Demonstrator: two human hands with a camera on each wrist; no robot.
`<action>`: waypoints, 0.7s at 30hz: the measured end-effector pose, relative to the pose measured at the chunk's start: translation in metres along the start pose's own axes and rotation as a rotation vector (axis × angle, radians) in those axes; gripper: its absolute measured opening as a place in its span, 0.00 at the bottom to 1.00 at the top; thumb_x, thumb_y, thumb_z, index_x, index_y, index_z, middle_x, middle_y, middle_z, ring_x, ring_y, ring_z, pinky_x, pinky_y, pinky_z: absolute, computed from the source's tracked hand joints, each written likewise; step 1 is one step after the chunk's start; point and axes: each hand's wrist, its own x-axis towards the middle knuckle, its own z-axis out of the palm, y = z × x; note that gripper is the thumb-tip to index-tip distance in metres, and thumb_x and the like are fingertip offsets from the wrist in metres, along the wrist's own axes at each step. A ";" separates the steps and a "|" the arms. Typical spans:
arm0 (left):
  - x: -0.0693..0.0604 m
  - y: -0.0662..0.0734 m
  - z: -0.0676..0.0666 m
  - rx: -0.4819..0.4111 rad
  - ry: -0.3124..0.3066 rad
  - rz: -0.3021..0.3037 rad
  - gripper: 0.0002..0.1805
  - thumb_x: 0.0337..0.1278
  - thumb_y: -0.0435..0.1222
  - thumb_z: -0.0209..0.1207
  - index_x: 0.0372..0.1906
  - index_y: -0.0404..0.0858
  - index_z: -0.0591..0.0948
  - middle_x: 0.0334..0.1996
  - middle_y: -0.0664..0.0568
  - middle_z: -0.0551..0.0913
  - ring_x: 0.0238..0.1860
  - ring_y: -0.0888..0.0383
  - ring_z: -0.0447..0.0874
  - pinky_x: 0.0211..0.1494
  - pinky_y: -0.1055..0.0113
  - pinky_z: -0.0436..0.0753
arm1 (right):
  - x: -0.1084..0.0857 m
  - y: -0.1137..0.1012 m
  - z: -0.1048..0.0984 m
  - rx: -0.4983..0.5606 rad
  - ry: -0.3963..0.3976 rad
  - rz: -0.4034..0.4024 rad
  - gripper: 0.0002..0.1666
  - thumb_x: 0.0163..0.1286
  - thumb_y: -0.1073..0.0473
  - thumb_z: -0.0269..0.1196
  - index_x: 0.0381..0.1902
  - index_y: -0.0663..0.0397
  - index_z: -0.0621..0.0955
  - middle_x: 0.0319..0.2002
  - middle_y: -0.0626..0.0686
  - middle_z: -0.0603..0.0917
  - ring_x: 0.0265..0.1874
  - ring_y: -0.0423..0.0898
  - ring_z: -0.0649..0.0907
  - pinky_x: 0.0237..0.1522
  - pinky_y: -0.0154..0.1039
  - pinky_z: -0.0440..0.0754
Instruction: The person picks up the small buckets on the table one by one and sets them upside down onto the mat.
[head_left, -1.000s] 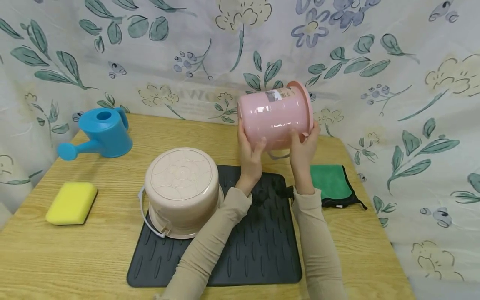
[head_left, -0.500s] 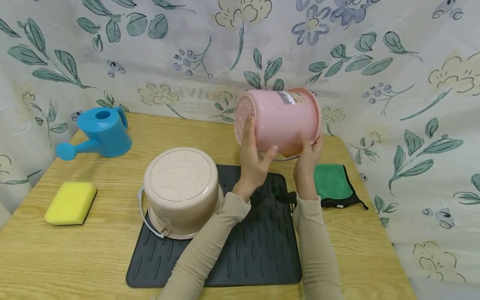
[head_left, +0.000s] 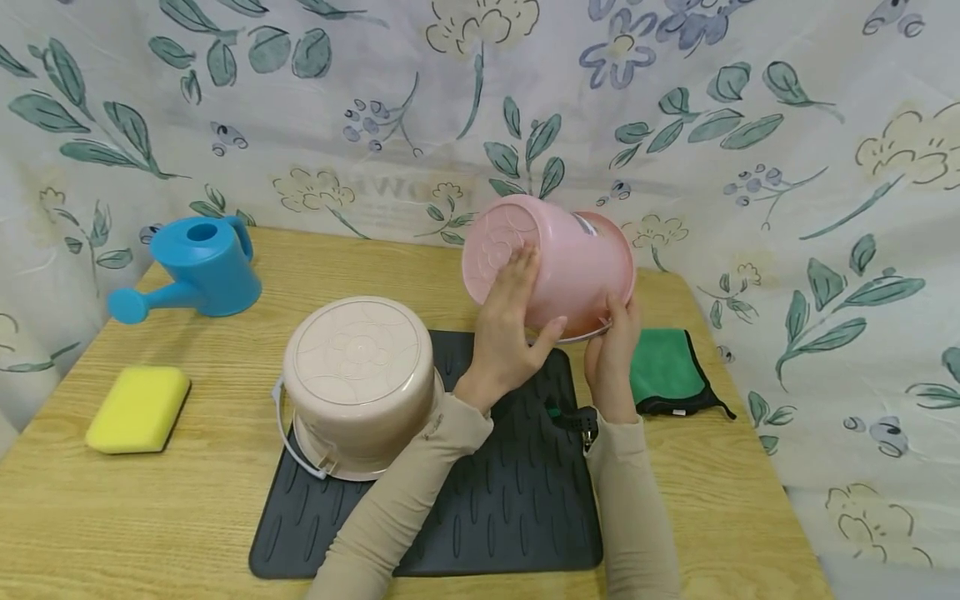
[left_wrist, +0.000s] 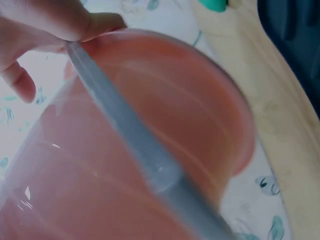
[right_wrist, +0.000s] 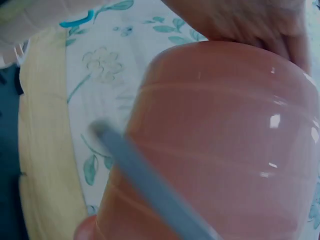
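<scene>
A pink bucket [head_left: 573,267] is held tilted on its side above the back of the table, its patterned base toward the left and its mouth to the right. My left hand [head_left: 501,346] lies with straight fingers against the base, thumb sticking out below. At the rim, my right hand [head_left: 615,358] grips the bucket from underneath. The grey handle [left_wrist: 150,160] hangs across the bucket in the left wrist view. Beside my left forearm, a beige bucket [head_left: 360,358] stands upside down on a dark ridged mat [head_left: 517,500].
A blue watering can [head_left: 206,267] stands at the back left, with a yellow sponge [head_left: 138,408] in front of it. A green cloth [head_left: 667,367] with black edging lies to the right of the mat. Behind the wooden table [head_left: 720,500] hangs a floral curtain [head_left: 300,125].
The pink bucket has come down and turned, so its base now shows more. My left hand has slid from its side onto the base; my right hand has lowered with the rim.
</scene>
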 end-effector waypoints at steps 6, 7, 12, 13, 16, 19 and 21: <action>0.000 0.009 -0.004 0.182 -0.122 0.098 0.42 0.58 0.48 0.58 0.72 0.30 0.61 0.73 0.40 0.61 0.77 0.49 0.54 0.80 0.61 0.50 | -0.009 0.006 -0.009 0.102 -0.045 0.127 0.28 0.78 0.63 0.42 0.73 0.55 0.58 0.57 0.49 0.70 0.51 0.41 0.72 0.56 0.33 0.70; 0.000 0.010 -0.005 0.202 -0.142 0.110 0.42 0.58 0.48 0.58 0.72 0.30 0.61 0.74 0.41 0.61 0.77 0.49 0.54 0.80 0.61 0.50 | -0.010 0.007 -0.010 0.125 -0.047 0.160 0.28 0.78 0.62 0.41 0.74 0.53 0.56 0.57 0.48 0.69 0.50 0.40 0.71 0.55 0.32 0.70; 0.002 0.016 -0.007 0.254 -0.220 0.154 0.43 0.58 0.50 0.60 0.73 0.32 0.60 0.74 0.42 0.61 0.77 0.51 0.53 0.80 0.61 0.49 | -0.017 0.013 -0.017 0.187 -0.086 0.267 0.30 0.80 0.59 0.36 0.77 0.47 0.48 0.66 0.47 0.61 0.60 0.39 0.66 0.62 0.32 0.65; 0.003 0.017 -0.007 0.263 -0.231 0.158 0.43 0.58 0.50 0.60 0.73 0.32 0.61 0.74 0.43 0.61 0.77 0.51 0.53 0.80 0.61 0.49 | -0.017 0.014 -0.018 0.194 -0.093 0.278 0.30 0.80 0.59 0.36 0.77 0.47 0.48 0.67 0.47 0.60 0.62 0.39 0.65 0.64 0.32 0.65; 0.003 0.020 -0.009 0.295 -0.271 0.161 0.43 0.59 0.51 0.60 0.73 0.32 0.60 0.74 0.43 0.60 0.77 0.51 0.52 0.81 0.61 0.48 | -0.020 0.016 -0.019 0.212 -0.082 0.324 0.23 0.80 0.58 0.37 0.70 0.49 0.58 0.60 0.46 0.66 0.57 0.39 0.69 0.59 0.31 0.69; 0.003 0.023 -0.010 0.336 -0.321 0.159 0.43 0.60 0.51 0.58 0.74 0.33 0.59 0.75 0.44 0.59 0.77 0.52 0.52 0.81 0.61 0.47 | -0.023 0.017 -0.021 0.251 -0.063 0.377 0.13 0.80 0.56 0.38 0.57 0.49 0.64 0.49 0.46 0.73 0.48 0.38 0.74 0.49 0.29 0.74; 0.004 0.025 -0.011 0.359 -0.362 0.155 0.43 0.61 0.52 0.57 0.74 0.33 0.58 0.75 0.44 0.58 0.78 0.52 0.51 0.81 0.62 0.47 | -0.025 0.017 -0.022 0.280 -0.069 0.413 0.11 0.80 0.55 0.38 0.53 0.49 0.65 0.45 0.46 0.75 0.43 0.38 0.76 0.45 0.29 0.75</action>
